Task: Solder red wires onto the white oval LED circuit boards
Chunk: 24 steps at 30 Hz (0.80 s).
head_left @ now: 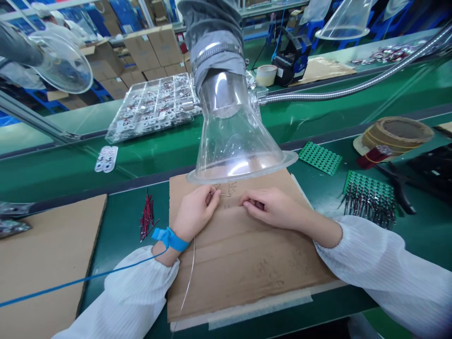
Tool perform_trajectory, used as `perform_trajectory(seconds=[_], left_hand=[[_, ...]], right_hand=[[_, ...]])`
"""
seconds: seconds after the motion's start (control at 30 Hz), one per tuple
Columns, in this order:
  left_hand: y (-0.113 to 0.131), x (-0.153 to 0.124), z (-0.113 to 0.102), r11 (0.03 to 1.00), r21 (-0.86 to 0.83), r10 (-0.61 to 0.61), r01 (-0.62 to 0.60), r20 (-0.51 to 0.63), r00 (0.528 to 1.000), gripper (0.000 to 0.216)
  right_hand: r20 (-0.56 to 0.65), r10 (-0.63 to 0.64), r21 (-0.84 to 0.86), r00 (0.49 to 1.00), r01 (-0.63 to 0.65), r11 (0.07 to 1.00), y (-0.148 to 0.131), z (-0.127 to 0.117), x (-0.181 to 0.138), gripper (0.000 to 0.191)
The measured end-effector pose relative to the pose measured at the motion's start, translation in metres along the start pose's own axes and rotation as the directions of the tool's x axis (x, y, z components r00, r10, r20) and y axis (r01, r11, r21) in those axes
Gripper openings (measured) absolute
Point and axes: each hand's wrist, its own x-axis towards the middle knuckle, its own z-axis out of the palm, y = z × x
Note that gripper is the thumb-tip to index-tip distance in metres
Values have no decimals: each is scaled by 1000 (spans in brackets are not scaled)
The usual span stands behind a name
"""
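My left hand (196, 212), with a blue wrist strap (170, 239) on its wrist, is closed in a pinch over the cardboard sheet (247, 254). From its fingertips a short end of thin silvery solder wire (224, 194) points right, and a long length of the wire trails down below the palm. My right hand (270, 206) is closed, its fingertips just above the cardboard and a little apart from the wire's end. What it holds, if anything, is too small to make out. A bundle of red and dark wires (147, 216) lies left of my left hand.
A clear fume hood (240, 141) hangs low above my hands. At right are a green circuit board panel (320, 157), another panel with dark wires (369, 193), pliers (400, 188) and a tape roll (395, 136). A parts tray (155, 106) stands behind.
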Motion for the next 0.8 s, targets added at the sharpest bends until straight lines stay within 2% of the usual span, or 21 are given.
perform_trajectory(seconds=[0.2,0.5,0.8], left_hand=[[0,0,1,996,84,2,-5,43,999,29],[1,0,4,963,249,61,-101,164,985,31],[-3,0,6,972,210,73,-103,145,987,32]], right_hand=[[3,6,0,1000,-6,1000,-1,-1,0,21],[11,15,-14,1000,-15,1000,-2,0,0,22],[9,22,-18,1000,-22,1000,-2,1,1,23]])
